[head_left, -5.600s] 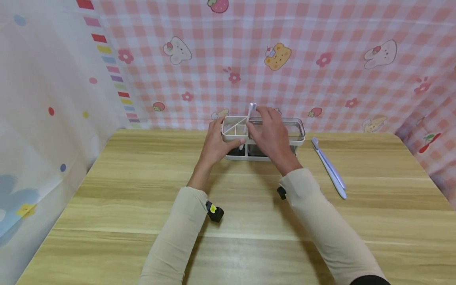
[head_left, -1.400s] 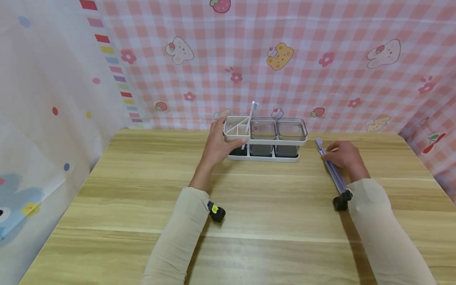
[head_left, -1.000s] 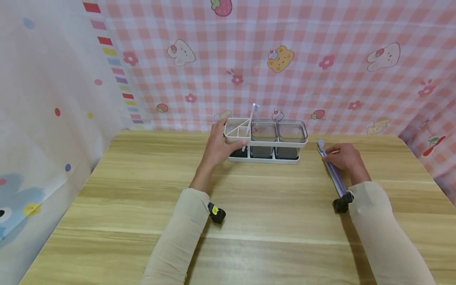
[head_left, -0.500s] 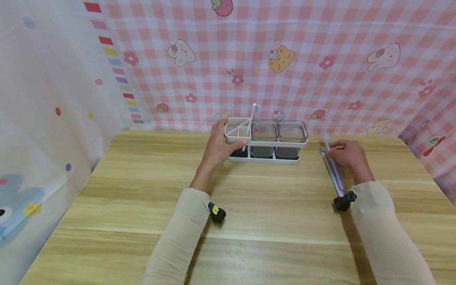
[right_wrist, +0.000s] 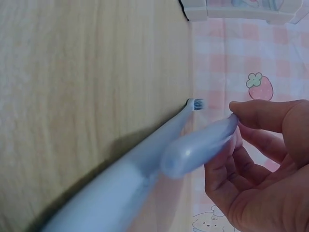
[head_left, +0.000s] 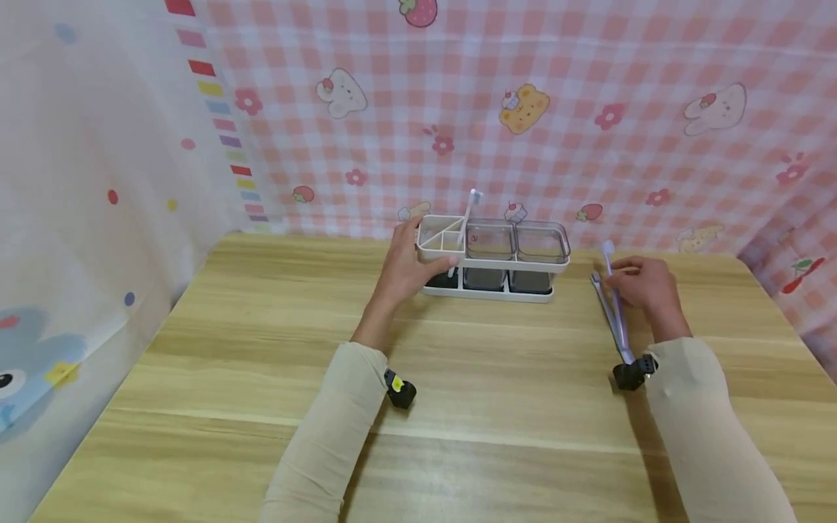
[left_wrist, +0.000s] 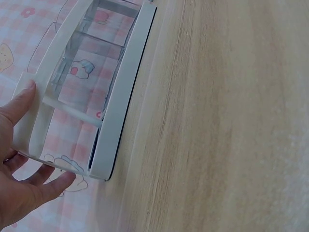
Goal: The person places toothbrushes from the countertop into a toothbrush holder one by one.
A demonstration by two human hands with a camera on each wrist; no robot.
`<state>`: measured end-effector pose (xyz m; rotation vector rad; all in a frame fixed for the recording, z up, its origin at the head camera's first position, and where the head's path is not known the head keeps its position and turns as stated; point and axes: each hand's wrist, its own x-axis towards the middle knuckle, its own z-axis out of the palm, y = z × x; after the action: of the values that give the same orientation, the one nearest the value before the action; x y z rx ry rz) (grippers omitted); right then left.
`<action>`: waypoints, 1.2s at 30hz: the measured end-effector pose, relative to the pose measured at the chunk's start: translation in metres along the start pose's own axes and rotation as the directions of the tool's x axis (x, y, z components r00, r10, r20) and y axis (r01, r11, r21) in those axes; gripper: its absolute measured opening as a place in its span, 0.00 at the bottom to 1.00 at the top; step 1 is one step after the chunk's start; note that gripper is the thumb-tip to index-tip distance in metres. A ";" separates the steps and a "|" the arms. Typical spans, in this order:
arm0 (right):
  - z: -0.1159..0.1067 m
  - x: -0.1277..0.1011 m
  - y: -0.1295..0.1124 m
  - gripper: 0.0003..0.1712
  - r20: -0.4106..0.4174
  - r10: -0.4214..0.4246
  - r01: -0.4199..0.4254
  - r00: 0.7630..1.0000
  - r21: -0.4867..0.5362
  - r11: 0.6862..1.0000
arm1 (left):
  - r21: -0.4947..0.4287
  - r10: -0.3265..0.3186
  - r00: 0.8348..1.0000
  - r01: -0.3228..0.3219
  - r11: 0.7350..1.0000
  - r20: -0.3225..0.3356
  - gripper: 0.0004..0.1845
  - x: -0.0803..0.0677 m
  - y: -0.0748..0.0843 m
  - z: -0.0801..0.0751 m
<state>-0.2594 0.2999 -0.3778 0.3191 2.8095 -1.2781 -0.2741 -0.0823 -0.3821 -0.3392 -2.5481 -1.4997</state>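
Left hand [head_left: 407, 263] grips the left end of the white plastic three-compartment holder [head_left: 493, 259] at the back of the wooden table [head_left: 458, 407]. Right hand [head_left: 644, 283] pinches a pale lilac toothbrush [head_left: 613, 290] lifted off the table; the right wrist cam shows a second lilac toothbrush [right_wrist: 145, 179] lying flat beneath it.

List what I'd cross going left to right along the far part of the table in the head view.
Left hand → white organizer with an upright toothbrush in its left section → toothbrush lying on the table → right hand pinching a lifted purple toothbrush.
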 end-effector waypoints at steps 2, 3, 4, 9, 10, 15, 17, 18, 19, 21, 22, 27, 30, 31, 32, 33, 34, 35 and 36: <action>-0.001 0.000 0.000 0.26 -0.008 -0.006 0.006 1.000 0.014 1.000 | 0.000 -0.001 1.000 0.001 1.000 -0.001 0.51 0.001 0.000 0.000; -0.001 0.000 -0.001 0.26 -0.011 -0.006 0.007 1.000 0.022 1.000 | -0.001 0.000 1.000 0.000 1.000 -0.001 0.51 0.001 0.000 0.001; -0.002 0.001 -0.001 0.26 -0.012 -0.008 0.008 1.000 0.031 0.999 | -0.001 0.000 1.000 0.000 1.000 -0.001 0.51 0.001 0.000 0.001; -0.002 0.001 -0.004 0.27 -0.029 -0.007 0.009 1.000 0.064 0.998 | 0.003 0.003 1.000 -0.003 1.000 0.000 0.52 0.001 0.000 0.001; -0.002 0.001 -0.005 0.26 -0.030 -0.008 0.010 1.000 0.074 0.997 | 0.002 0.003 1.000 -0.003 1.000 0.001 0.52 0.001 0.000 0.001; 0.003 0.000 -0.008 0.27 -0.014 -0.004 0.005 1.000 0.124 0.992 | 0.008 0.001 1.000 -0.001 1.000 0.004 0.52 0.002 0.000 0.001; 0.005 0.000 -0.010 0.27 -0.006 0.003 -0.002 1.000 0.151 0.989 | 0.011 0.001 1.000 -0.001 1.000 0.003 0.52 0.002 0.000 0.000; 0.006 -0.001 -0.012 0.27 -0.006 0.004 -0.003 1.000 0.166 0.986 | 0.011 0.003 1.000 -0.003 1.000 0.002 0.52 0.002 0.001 0.000; 0.007 0.000 -0.013 0.27 -0.009 0.006 -0.004 1.000 0.178 0.984 | 0.012 0.003 1.000 -0.003 1.000 0.001 0.51 0.002 0.000 0.000; 0.008 0.000 -0.018 0.26 -0.022 0.006 -0.001 1.000 0.206 0.979 | 0.010 0.004 1.000 -0.004 1.000 -0.001 0.51 0.002 0.000 0.000; 0.009 0.000 -0.019 0.25 -0.031 0.005 0.002 0.999 0.218 0.976 | 0.011 0.004 1.000 -0.004 1.000 -0.001 0.51 0.002 0.000 0.000; 0.012 0.000 -0.029 0.23 -0.061 0.009 0.009 0.998 0.284 0.959 | -0.010 0.009 1.000 -0.009 1.000 -0.002 0.51 0.002 0.000 -0.001; 0.013 -0.001 -0.033 0.22 -0.065 0.015 0.007 0.998 0.320 0.948 | -0.009 0.011 1.000 -0.011 1.000 -0.001 0.52 0.002 0.001 -0.002; 0.013 -0.001 -0.034 0.21 -0.068 0.016 0.007 0.998 0.331 0.944 | -0.006 0.011 1.000 -0.011 1.000 0.001 0.52 0.002 0.001 -0.002; 0.013 -0.001 -0.034 0.20 -0.068 0.018 0.006 0.997 0.341 0.940 | -0.003 0.011 1.000 -0.011 1.000 0.002 0.52 0.002 0.001 -0.002; 0.012 -0.002 -0.035 0.19 -0.070 0.018 0.008 0.997 0.352 0.936 | -0.001 0.012 1.000 -0.012 1.000 0.004 0.52 0.002 0.001 -0.001; 0.012 -0.002 -0.036 0.18 -0.072 0.020 0.008 0.997 0.364 0.931 | 0.001 0.013 1.000 -0.013 1.000 0.005 0.51 0.002 0.001 -0.001; 0.012 -0.003 -0.037 0.17 -0.074 0.020 0.009 0.997 0.379 0.925 | 0.001 0.013 1.000 -0.013 1.000 0.007 0.52 0.002 0.001 -0.001; 0.011 -0.003 -0.038 0.16 -0.075 0.020 0.011 0.997 0.396 0.918 | 0.000 0.014 1.000 -0.014 1.000 0.008 0.51 0.002 0.001 0.000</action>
<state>-0.2642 0.2669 -0.3565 0.3939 2.5831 -1.8712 -0.2757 -0.0820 -0.3809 -0.3636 -2.5463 -1.4966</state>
